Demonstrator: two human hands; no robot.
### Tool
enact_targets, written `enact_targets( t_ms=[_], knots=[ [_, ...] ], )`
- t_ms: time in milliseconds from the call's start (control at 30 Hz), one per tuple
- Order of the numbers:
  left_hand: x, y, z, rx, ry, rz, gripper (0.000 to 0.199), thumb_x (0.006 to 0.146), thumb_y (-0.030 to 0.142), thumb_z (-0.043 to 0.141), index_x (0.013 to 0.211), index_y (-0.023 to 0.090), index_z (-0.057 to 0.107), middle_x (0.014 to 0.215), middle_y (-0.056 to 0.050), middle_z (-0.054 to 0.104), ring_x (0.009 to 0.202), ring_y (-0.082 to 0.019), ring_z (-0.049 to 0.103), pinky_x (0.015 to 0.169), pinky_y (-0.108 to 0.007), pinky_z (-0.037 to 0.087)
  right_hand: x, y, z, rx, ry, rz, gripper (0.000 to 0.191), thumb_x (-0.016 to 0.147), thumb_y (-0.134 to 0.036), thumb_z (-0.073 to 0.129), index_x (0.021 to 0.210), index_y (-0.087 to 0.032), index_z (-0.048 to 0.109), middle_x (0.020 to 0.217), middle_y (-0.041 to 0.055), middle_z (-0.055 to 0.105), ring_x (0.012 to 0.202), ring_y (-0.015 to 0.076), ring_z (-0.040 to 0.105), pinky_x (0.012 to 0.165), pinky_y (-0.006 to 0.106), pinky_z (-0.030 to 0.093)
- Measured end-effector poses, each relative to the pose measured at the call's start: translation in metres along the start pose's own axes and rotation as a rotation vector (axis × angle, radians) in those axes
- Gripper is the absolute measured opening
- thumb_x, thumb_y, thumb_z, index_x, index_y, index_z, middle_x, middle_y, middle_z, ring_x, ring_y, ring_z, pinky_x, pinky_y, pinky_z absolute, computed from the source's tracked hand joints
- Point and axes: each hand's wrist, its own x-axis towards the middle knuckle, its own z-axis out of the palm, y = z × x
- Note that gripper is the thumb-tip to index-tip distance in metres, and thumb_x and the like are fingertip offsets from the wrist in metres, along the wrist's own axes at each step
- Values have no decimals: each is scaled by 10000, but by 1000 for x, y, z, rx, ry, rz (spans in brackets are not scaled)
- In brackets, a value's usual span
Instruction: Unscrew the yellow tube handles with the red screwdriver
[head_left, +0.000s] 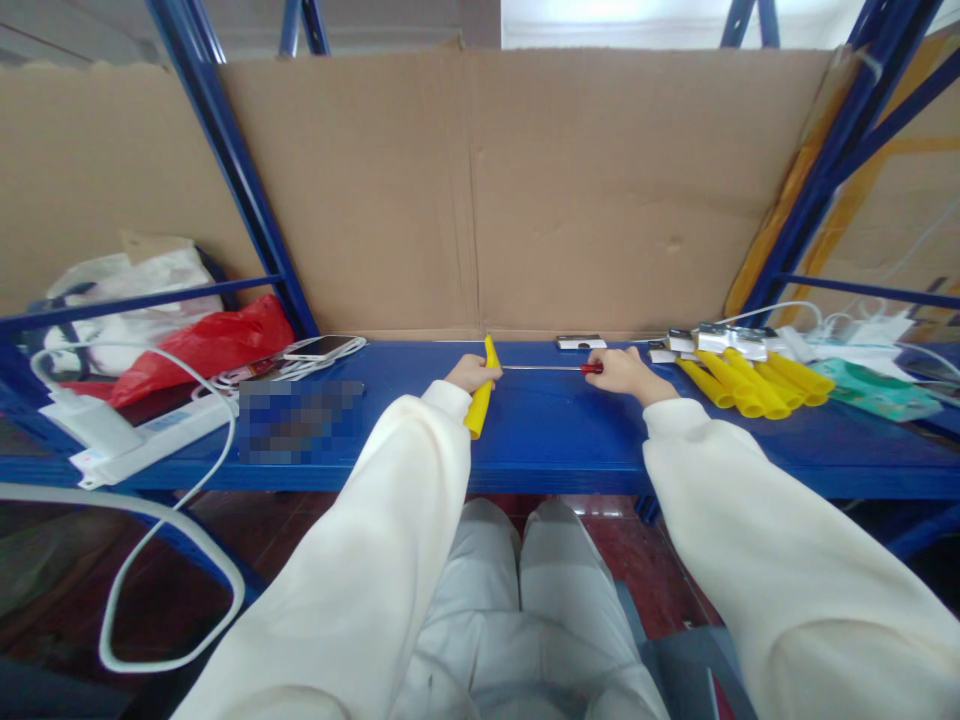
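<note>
A yellow cone-shaped piece (480,408) is held in my left hand (472,373), its narrow end pointing up and away and its wide end toward the table's front edge. My right hand (621,372) is closed around the red handle of a screwdriver (592,369). The thin metal shaft runs left from the handle, and its tip is at the yellow piece beside my left fingers. Whether the tip touches or enters something there is too small to tell. Both hands are just above the blue tabletop (540,430).
At the right lie several yellow cones with silver-and-white ends (750,385) and a green packet (874,390). A small black-and-white item (581,342) sits by the cardboard wall (600,200). At the left are a phone (322,347), a power strip (165,435), cables and a red bag (210,350).
</note>
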Motion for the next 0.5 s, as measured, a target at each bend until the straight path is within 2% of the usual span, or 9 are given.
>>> enact_targets(
  t_ms=[100,300,500],
  knots=[
    [-2,1,0,-2,-8,-3,208,736,78,674,560,154,596,477,15,594,471,-112,579,511,-195,458,2,1,2,-17,6,-4,134,807,-267,571,893,-209,657,912,85,749,915,268,664,855,377,383],
    [-7,4,1,-23,-4,4,256,748,58,641,525,162,570,451,23,570,441,-101,550,475,-188,432,6,5,7,-21,25,-11,147,772,-255,599,910,-216,630,830,69,723,811,241,646,745,320,366],
    [-5,3,0,-1,-3,4,223,731,76,659,536,156,584,455,20,578,464,-111,577,500,-192,464,5,4,7,23,33,1,127,797,-254,574,890,-217,652,862,66,737,858,249,654,842,371,379]
  ],
)
